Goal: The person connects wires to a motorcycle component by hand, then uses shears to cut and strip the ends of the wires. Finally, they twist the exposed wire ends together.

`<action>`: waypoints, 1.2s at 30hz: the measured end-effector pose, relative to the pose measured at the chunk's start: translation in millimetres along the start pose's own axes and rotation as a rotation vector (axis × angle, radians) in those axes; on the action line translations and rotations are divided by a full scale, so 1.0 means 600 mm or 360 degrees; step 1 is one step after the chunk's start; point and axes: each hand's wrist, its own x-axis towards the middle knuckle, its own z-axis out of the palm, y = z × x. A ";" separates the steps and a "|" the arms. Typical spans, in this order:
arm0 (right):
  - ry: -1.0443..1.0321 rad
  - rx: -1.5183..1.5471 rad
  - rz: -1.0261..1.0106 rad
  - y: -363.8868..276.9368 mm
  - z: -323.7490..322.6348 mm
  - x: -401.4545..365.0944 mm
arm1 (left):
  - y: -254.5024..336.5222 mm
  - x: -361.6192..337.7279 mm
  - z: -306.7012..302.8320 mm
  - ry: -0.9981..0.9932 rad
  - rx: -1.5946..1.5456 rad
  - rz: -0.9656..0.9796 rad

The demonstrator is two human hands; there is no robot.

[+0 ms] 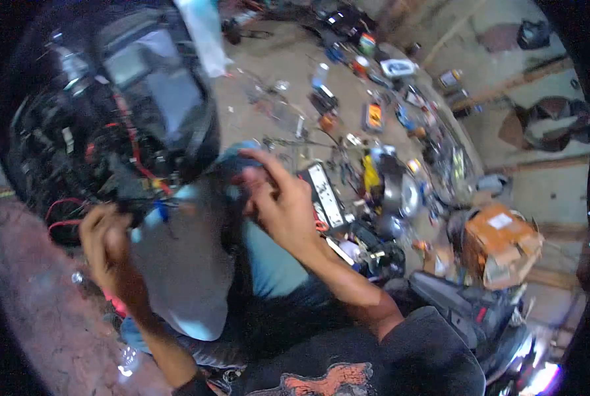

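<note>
My left hand point(107, 241) is held up at the lower edge of a dark machine body point(176, 158) full of loose wires. Its fingers are curled in; blur hides what they hold, if anything. A red wire point(62, 221) loops just beside it. My right hand point(281, 204) is raised above my knee, index finger stretched out and the others bent, with nothing visible in it. Between the hands is a smooth grey panel point(183, 270). A red cable point(135, 148) runs down the machine to a yellow connector point(157, 185) and a blue piece point(163, 210).
To the right, a black-and-white box point(324, 195), a yellow item point(372, 173) and an orange-black pack point(374, 116) lie among scattered parts. A torn cardboard box point(502, 241) stands farther right by the wall. Reddish rough ground point(37, 297) lies at the left.
</note>
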 end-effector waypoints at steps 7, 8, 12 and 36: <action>0.0460 -0.0363 0.0774 0.394 -0.227 -0.129 | -0.112 -0.146 -0.229 0.0416 0.0005 -0.0603; 0.0420 -0.0435 0.0983 0.446 -0.249 -0.163 | -0.128 -0.156 -0.265 0.0470 0.0163 -0.0658; 0.0251 -0.0803 0.1057 0.536 -0.240 -0.259 | -0.092 -0.127 -0.247 0.0775 0.0671 -0.0570; -0.0121 -0.1374 0.0717 0.573 -0.247 -0.103 | 0.067 0.009 0.099 0.0210 0.0159 -0.0530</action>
